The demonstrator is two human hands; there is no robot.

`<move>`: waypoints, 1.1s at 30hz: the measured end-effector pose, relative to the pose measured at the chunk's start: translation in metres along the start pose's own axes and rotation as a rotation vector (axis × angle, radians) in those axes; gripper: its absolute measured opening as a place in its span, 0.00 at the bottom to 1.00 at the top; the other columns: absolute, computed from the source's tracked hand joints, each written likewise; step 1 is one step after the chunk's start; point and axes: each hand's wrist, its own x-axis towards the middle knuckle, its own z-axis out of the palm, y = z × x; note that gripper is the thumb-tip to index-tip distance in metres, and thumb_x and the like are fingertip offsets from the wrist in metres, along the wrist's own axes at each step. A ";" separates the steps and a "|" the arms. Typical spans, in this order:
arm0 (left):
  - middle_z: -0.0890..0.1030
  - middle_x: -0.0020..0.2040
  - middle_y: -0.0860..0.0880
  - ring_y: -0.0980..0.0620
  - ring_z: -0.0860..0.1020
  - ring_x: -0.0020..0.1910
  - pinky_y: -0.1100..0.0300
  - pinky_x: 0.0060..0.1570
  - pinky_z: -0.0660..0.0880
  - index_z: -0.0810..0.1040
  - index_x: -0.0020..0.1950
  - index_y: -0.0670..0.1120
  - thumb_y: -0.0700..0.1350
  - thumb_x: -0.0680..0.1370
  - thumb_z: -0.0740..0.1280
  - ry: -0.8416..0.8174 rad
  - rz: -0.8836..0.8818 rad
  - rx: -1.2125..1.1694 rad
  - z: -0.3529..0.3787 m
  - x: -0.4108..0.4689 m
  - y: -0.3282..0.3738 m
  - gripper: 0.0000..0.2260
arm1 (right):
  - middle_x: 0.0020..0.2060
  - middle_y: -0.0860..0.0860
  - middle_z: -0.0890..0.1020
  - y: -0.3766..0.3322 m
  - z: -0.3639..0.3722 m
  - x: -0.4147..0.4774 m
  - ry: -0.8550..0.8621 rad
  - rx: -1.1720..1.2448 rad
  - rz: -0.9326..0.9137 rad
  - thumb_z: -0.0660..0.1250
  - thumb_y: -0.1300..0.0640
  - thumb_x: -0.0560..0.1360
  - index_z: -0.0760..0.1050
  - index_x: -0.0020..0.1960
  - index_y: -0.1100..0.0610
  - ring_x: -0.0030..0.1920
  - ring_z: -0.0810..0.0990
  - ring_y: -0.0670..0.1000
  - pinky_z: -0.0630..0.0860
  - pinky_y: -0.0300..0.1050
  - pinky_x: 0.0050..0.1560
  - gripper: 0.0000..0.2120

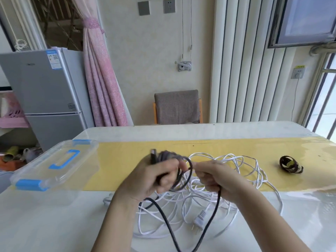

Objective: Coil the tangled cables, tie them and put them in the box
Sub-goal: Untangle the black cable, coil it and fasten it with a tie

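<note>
My left hand (pixel 154 180) grips a partly wound bundle of the black cable (pixel 181 166), its plug end sticking up above my fingers. My right hand (pixel 212 177) pinches the same black cable a little to the right; from there the cable hangs down in a long loop (pixel 212 215) toward the bottom edge. Under both hands lies a tangled white cable (pixel 241 164) spread loosely over the table, its white two-pin plug (pixel 200 220) near the front. A clear plastic box with blue latches and handle (pixel 54 164) stands closed at the left.
A small dark coil with a yellow tie (pixel 290 164) lies at the right on the yellow table mat (pixel 127 160). Behind the table stand a brown chair (pixel 177 106), a grey fridge (pixel 45 91) and a pink curtain (pixel 101 79).
</note>
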 end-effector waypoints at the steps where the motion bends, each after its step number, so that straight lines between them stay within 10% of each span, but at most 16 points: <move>1: 0.69 0.23 0.51 0.56 0.65 0.19 0.68 0.21 0.62 0.80 0.42 0.41 0.43 0.75 0.66 -0.031 -0.051 0.173 0.008 0.001 -0.002 0.07 | 0.24 0.46 0.56 -0.002 -0.004 0.000 0.004 0.105 -0.007 0.67 0.49 0.68 0.66 0.29 0.53 0.22 0.53 0.43 0.51 0.34 0.20 0.14; 7: 0.68 0.24 0.55 0.54 0.68 0.25 0.61 0.32 0.67 0.75 0.42 0.44 0.51 0.80 0.62 0.161 -0.190 0.605 0.027 0.020 -0.028 0.13 | 0.23 0.47 0.57 -0.012 -0.012 -0.005 0.015 0.280 -0.168 0.54 0.50 0.79 0.70 0.39 0.59 0.23 0.51 0.45 0.50 0.36 0.21 0.16; 12: 0.70 0.29 0.53 0.54 0.70 0.27 0.66 0.31 0.68 0.72 0.39 0.46 0.69 0.68 0.63 0.210 0.021 0.282 0.026 0.025 -0.026 0.25 | 0.24 0.47 0.59 -0.014 0.012 -0.015 -0.014 0.039 -0.353 0.57 0.50 0.77 0.73 0.40 0.60 0.25 0.53 0.45 0.49 0.37 0.25 0.16; 22: 0.66 0.26 0.52 0.57 0.66 0.23 0.67 0.22 0.64 0.73 0.40 0.44 0.53 0.71 0.65 0.531 0.079 -0.379 0.009 0.031 -0.018 0.13 | 0.22 0.43 0.63 0.007 0.027 -0.010 -0.213 -0.470 -0.343 0.58 0.54 0.81 0.80 0.51 0.58 0.25 0.59 0.43 0.58 0.33 0.27 0.13; 27: 0.68 0.27 0.50 0.56 0.68 0.25 0.65 0.28 0.70 0.76 0.44 0.39 0.40 0.76 0.67 0.166 0.110 -1.001 -0.013 0.021 -0.012 0.05 | 0.26 0.48 0.57 0.007 0.024 -0.009 -0.393 -0.269 -0.121 0.59 0.54 0.81 0.81 0.54 0.53 0.27 0.53 0.47 0.50 0.36 0.26 0.12; 33: 0.62 0.28 0.52 0.56 0.62 0.24 0.62 0.30 0.64 0.73 0.49 0.37 0.40 0.81 0.55 0.078 0.142 -0.924 -0.020 0.000 0.005 0.10 | 0.23 0.46 0.56 0.003 -0.001 -0.003 -0.299 -0.118 -0.036 0.67 0.47 0.72 0.72 0.28 0.54 0.23 0.54 0.45 0.58 0.34 0.25 0.17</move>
